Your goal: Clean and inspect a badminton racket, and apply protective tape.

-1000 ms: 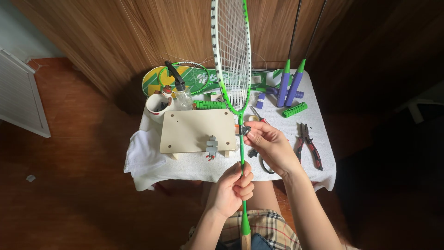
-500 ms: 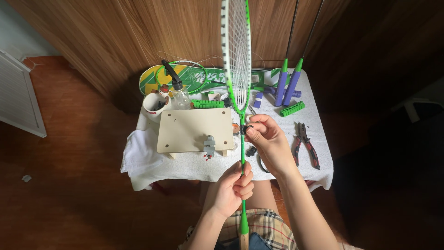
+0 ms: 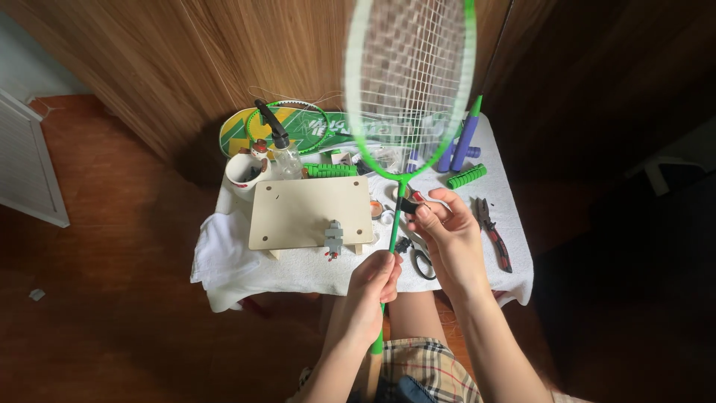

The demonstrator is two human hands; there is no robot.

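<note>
Green-framed badminton racket [image 3: 409,97] with white strings stood upright before the person — left hand [image 3: 375,282] clenched round its thin shaft, right hand [image 3: 446,233] pinching a small dark piece at the throat. That looked like work on the shaft joint; the next move would call for a steady grip. Beyond, on the white-clothed surface [image 3: 224,257], lay a beige wooden board [image 3: 298,213] and red-handled pliers [image 3: 494,231].

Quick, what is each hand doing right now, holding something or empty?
Left hand: closed around the green racket shaft.
Right hand: fingers pinched at the shaft near the racket's throat; whether it holds something small cannot be told.
</note>
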